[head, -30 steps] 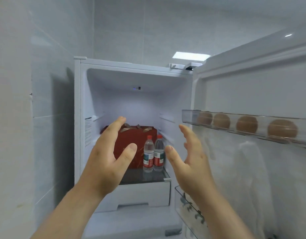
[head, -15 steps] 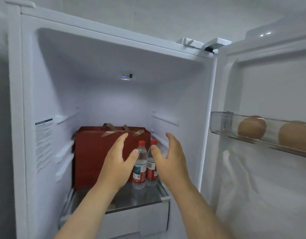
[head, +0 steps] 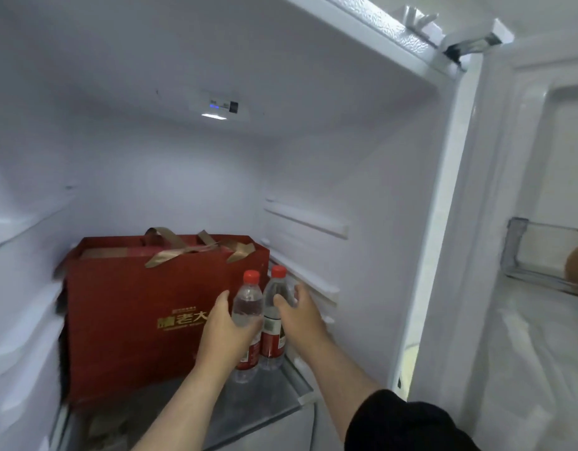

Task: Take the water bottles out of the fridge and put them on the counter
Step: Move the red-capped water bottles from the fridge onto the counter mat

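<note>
Two clear water bottles with red caps and red labels stand side by side on the glass shelf (head: 274, 402) inside the open fridge. My left hand (head: 222, 333) wraps around the left bottle (head: 247, 304) at its middle. Around the right bottle (head: 274, 315) my right hand (head: 300, 317) is curled, thumb in front and fingers behind. Both bottles stand upright with their bases on the shelf.
A large red gift bag (head: 134, 320) with gold ribbon handles fills the shelf left of the bottles, touching my left hand. The fridge's right wall (head: 362, 255) is close beside my right hand. The open door (head: 525, 320) at right carries a clear egg tray (head: 541, 255).
Both hands have reached deeper into the fridge and closed around the bottles. The camera has moved much closer to the shelf.
</note>
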`<state>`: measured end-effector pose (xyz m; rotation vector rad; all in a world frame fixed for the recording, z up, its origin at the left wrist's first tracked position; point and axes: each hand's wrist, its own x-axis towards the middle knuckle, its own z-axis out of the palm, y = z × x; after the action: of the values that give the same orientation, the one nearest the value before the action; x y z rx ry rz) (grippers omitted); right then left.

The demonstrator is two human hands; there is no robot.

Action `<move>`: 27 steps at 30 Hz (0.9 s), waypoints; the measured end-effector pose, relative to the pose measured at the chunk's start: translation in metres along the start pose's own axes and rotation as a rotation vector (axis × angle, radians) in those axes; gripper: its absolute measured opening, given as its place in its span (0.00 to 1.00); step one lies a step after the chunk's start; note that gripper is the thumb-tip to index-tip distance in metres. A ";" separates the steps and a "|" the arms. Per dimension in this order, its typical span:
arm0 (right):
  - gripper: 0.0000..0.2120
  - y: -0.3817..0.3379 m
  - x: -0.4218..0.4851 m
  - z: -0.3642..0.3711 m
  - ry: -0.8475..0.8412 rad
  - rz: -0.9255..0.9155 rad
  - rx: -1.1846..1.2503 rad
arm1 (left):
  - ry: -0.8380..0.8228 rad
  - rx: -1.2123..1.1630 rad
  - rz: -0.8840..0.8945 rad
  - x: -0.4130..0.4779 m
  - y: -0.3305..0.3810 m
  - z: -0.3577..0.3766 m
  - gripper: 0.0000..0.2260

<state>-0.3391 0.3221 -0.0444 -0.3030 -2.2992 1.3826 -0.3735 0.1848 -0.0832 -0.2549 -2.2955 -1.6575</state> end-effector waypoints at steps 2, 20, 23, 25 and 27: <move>0.21 0.005 0.010 0.003 -0.021 0.001 0.015 | -0.008 -0.016 0.020 0.003 -0.005 0.003 0.28; 0.15 -0.015 0.048 0.016 0.001 -0.005 -0.409 | 0.099 0.008 -0.132 -0.001 -0.042 -0.007 0.17; 0.26 -0.011 0.043 0.027 -0.008 -0.006 -0.400 | 0.114 -0.006 -0.108 -0.005 -0.046 -0.014 0.17; 0.31 -0.007 0.038 0.036 -0.050 -0.002 -0.323 | 0.113 -0.014 -0.108 -0.007 -0.048 -0.017 0.17; 0.27 -0.001 0.031 0.042 -0.068 -0.002 -0.218 | 0.117 -0.028 -0.119 -0.010 -0.048 -0.020 0.18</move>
<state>-0.3863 0.3010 -0.0525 -0.3250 -2.5102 1.1585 -0.3766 0.1510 -0.1234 -0.0263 -2.2410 -1.7139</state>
